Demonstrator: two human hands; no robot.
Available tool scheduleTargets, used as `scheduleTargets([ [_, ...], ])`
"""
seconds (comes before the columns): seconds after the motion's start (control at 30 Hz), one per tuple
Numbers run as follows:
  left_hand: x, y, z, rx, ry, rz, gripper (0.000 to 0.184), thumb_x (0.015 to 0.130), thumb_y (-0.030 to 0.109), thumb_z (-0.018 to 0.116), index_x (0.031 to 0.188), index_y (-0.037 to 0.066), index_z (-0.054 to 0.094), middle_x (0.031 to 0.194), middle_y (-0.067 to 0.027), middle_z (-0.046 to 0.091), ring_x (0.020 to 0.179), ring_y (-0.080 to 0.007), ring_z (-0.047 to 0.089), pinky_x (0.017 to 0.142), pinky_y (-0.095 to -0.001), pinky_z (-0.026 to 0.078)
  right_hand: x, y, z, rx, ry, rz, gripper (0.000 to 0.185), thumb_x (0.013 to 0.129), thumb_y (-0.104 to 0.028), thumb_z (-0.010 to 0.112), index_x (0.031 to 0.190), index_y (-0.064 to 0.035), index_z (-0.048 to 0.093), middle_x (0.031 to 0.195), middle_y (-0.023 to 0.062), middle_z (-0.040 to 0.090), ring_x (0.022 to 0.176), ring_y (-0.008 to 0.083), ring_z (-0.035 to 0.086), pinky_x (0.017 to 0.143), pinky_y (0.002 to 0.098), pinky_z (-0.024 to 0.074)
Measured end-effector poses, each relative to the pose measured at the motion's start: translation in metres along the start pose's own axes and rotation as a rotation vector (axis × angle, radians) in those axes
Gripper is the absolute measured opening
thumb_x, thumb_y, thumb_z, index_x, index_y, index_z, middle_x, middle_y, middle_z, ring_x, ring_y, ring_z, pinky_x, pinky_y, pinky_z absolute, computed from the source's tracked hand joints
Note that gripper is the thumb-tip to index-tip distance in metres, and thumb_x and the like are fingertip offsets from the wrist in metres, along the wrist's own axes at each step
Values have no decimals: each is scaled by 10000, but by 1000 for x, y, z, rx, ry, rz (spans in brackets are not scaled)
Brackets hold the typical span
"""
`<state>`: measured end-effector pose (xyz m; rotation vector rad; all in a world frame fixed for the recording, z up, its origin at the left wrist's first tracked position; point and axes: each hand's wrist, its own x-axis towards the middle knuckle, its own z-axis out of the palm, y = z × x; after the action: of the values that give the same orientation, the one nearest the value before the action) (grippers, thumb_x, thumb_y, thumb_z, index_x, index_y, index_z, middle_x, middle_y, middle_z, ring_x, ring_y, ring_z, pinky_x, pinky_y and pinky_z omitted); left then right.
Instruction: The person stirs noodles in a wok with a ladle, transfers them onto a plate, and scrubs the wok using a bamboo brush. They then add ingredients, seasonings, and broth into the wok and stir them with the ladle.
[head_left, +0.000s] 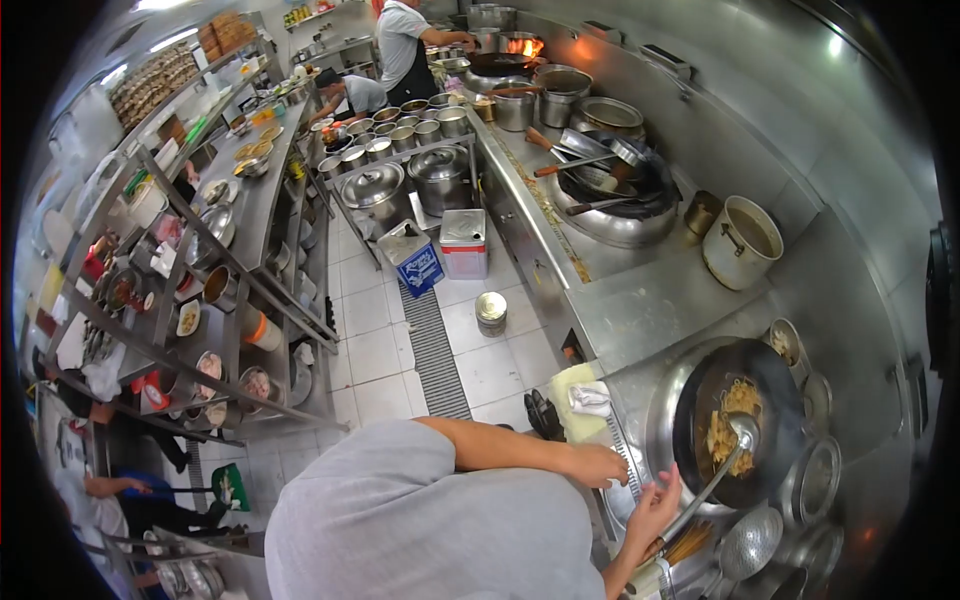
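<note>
My left hand (pixel 600 466) is above the stove's front edge, fingers curled together; what they hold, if anything, is hidden. Just beside it, my right hand (pixel 654 508) has its fingers apart and holds nothing. Near that hand and wrist runs the long handle of a ladle (pixel 744 430), whose bowl rests in a black wok (pixel 690 385) on the burner. Noodles (pixel 722 440) lie in the wok around the ladle bowl. A folded white cloth (pixel 590 398) lies on a yellow towel (pixel 577 376) at the stove edge, near my left hand.
A perforated skimmer (pixel 752 540) and a bamboo brush (pixel 688 543) lie by the wok. A white pot (pixel 742 243) and stacked woks stand further along. One co-worker (pixel 405 45) is at a flaming wok; others are further off. A can (pixel 491 312) and tins stand on the floor.
</note>
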<state>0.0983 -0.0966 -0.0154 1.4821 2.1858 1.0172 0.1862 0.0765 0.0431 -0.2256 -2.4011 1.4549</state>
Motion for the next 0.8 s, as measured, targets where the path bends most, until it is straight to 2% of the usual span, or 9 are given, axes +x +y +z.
scheduleTargets([
  [0.2,11,-9,-11,9,-67,102,334,829,134,657,1156,65,647,1102,-136,636,1094,-321,601,925,-435,495,-13,-9,-3,-92,85,70,580,854,70,553,1417,-64,497,1121,94,569,789,158,574,658,276,470],
  [0.27,14,-15,-11,1,-87,174,310,832,142,650,1134,71,661,1098,-132,642,1083,-317,607,924,-432,502,-16,-7,-17,-221,224,51,586,858,83,544,1421,-74,498,1125,95,573,834,167,573,672,290,470],
  [0.4,27,-24,-20,-32,-68,251,250,820,143,647,1058,79,686,1066,-115,658,1050,-313,622,911,-422,507,-29,-3,-44,-289,439,113,555,881,75,537,1414,-76,511,1210,120,582,1072,235,601,889,336,506],
  [0.43,35,-28,-18,-15,-103,276,223,805,141,648,1014,75,693,1038,-111,658,1018,-316,625,893,-417,510,-28,-22,-48,-317,436,214,528,880,68,547,1393,-51,527,1256,133,592,1101,241,599,922,354,499],
  [0.47,40,-35,-17,-37,-133,314,173,799,120,638,952,62,694,1015,-112,654,989,-318,620,875,-416,510,-32,-26,-45,-282,528,154,487,888,29,547,1369,-47,552,1200,144,627,1081,232,601,913,350,482],
  [0.5,43,-32,-17,-56,-127,322,122,802,93,643,903,46,691,976,-118,651,970,-316,616,864,-414,507,-42,-13,-51,-453,538,55,446,892,22,552,1333,-38,573,1217,145,637,1114,272,609,941,369,483],
  [0.53,50,-27,-22,-77,-199,353,93,811,82,655,886,36,686,962,-126,654,954,-321,617,857,-409,507,-48,-39,-49,-490,556,162,415,881,24,563,1292,-23,588,1217,161,638,1133,307,609,961,376,481],
  [0.63,56,-4,-25,-88,-160,388,96,787,106,747,837,38,701,989,-121,688,962,-310,648,850,-403,514,-77,-38,-28,-419,638,217,430,860,0,565,1288,-37,574,1122,204,616,1086,392,588,912,429,501],
  [0.8,61,19,-23,-88,-336,510,137,745,33,760,788,19,631,1046,-133,696,1010,-334,649,910,-389,491,-132,-65,14,-492,647,412,481,862,-41,596,1335,-93,528,1171,174,545,986,380,621,820,467,539],
])
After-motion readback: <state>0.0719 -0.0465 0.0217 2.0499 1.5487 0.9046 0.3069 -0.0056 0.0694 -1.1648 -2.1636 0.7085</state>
